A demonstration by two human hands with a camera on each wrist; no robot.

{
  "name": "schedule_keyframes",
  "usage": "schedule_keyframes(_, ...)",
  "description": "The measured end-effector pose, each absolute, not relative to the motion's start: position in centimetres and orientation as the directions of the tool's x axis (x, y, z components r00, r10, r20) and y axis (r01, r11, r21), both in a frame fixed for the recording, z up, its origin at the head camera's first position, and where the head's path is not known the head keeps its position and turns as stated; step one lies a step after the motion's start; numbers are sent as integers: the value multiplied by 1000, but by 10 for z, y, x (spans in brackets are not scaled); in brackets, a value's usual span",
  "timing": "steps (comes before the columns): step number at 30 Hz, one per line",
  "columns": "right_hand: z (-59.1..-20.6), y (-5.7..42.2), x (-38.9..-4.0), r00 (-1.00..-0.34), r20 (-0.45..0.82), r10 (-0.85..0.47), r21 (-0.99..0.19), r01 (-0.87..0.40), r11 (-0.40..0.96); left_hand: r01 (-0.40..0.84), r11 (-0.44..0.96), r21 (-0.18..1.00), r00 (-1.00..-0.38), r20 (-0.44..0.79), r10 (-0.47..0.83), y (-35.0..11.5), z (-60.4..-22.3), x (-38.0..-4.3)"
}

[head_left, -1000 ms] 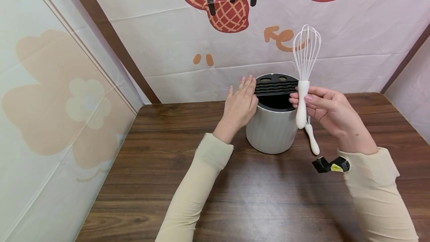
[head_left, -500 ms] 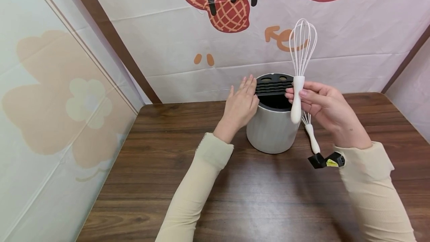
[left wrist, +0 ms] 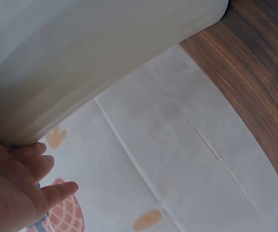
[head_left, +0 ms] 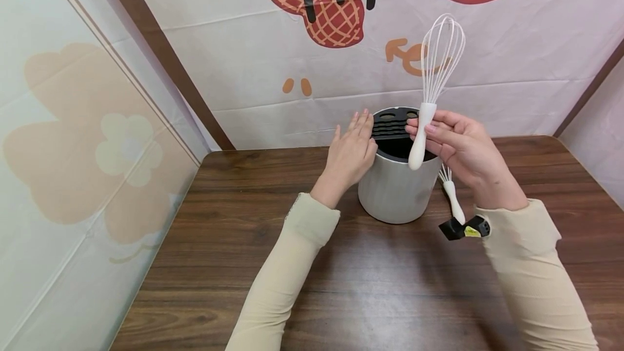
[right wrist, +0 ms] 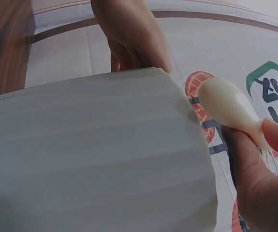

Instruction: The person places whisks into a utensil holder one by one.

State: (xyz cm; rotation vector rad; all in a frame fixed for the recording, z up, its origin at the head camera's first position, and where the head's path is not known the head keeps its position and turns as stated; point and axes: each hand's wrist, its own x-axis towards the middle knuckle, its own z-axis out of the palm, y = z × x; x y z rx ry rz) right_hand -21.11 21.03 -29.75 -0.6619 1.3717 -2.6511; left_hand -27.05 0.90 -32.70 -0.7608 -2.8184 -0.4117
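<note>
A whisk (head_left: 454,202) lies right of the canister (head_left: 396,194)

Three views of one pot (head_left: 397,191)

From above the table (head_left: 244,221), the head view looks forward and down, farthest off, over the left hand (head_left: 347,155), right hand (head_left: 460,150) and wall (head_left: 239,64). The left wrist view looks from close beside the pot, facing the wall, rolled so the table lies upper right. The right wrist view, also close, is turned sideways. It shares pot, whisk (head_left: 426,115) and both hands with the head view.
</note>
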Motion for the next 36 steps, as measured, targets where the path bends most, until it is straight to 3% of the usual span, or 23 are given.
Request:
schedule_keyframes(17,-293,190,-222,-932,341,-126,-787,-210,-580,513,833,207,-850,256,460,8,-327,-271)
schedule_keyframes(36,-299,178,-231,-935,354,-8,-853,-319,-414,510,834,211,-853,250,458,9,-328,-271)
